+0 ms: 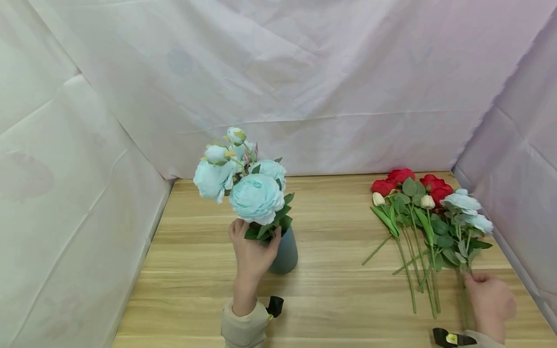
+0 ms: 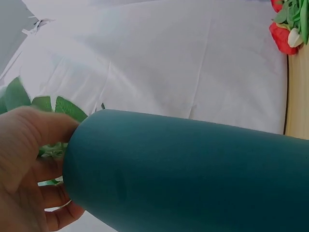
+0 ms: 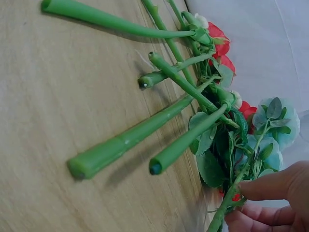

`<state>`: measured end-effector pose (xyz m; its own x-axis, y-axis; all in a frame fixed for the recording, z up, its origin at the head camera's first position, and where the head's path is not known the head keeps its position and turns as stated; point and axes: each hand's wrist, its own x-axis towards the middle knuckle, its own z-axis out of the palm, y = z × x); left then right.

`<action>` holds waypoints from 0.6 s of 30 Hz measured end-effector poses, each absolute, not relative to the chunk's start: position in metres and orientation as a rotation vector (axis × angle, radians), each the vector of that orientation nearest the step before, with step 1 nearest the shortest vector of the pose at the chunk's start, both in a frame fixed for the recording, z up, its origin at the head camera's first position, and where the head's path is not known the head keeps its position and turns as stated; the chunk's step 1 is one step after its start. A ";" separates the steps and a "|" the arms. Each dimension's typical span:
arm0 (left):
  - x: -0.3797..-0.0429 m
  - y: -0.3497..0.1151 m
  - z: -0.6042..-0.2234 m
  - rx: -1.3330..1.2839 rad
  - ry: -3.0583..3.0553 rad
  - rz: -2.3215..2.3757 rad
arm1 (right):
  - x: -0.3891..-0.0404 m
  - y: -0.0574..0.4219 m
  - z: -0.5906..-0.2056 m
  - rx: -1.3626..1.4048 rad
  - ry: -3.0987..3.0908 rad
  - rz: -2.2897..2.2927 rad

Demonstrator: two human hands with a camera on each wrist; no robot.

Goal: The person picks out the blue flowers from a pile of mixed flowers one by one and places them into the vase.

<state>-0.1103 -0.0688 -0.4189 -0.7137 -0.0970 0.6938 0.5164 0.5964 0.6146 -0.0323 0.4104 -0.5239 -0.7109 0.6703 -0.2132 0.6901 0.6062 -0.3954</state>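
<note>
A blue-grey vase [image 1: 285, 253] stands on the table with large pale blue artificial peonies [image 1: 256, 198] and buds in it. My left hand [image 1: 254, 251] grips the vase at its mouth, among the green leaves. In the left wrist view the thumb and fingers [image 2: 55, 195] reach round the rim of the teal-looking vase [image 2: 188, 169]. At the right, my right hand [image 1: 489, 299] pinches the stem of a pale blue flower [image 1: 463, 203]. The right wrist view shows thumb and fingers on that green stem [image 3: 234, 191], its pale blue blooms beyond.
Beside the right hand lie red flowers [image 1: 435, 186] and white tulips [image 1: 378, 199], their green stems [image 1: 409, 275] crossing toward the table's front. White cloth [image 1: 304, 72] hangs behind the wooden table [image 1: 335, 290] and along both sides.
</note>
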 end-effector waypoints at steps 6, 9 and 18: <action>-0.109 -0.066 -0.419 -0.272 -2.128 -1.048 | -0.032 0.411 -0.524 1.111 2.728 -0.678; -0.108 -0.065 -0.419 -0.244 -2.148 -1.012 | -0.032 0.412 -0.525 1.104 2.741 -0.686; -0.104 -0.063 -0.419 -0.203 -2.164 -1.058 | -0.023 0.416 -0.528 0.945 2.712 -0.743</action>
<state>-0.1042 -0.0630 -0.4194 -0.7369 -0.1583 0.6573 0.4214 0.6526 0.6297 -0.0230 0.4164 -0.5275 -0.7835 0.5343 -0.3173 0.6215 0.6743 -0.3989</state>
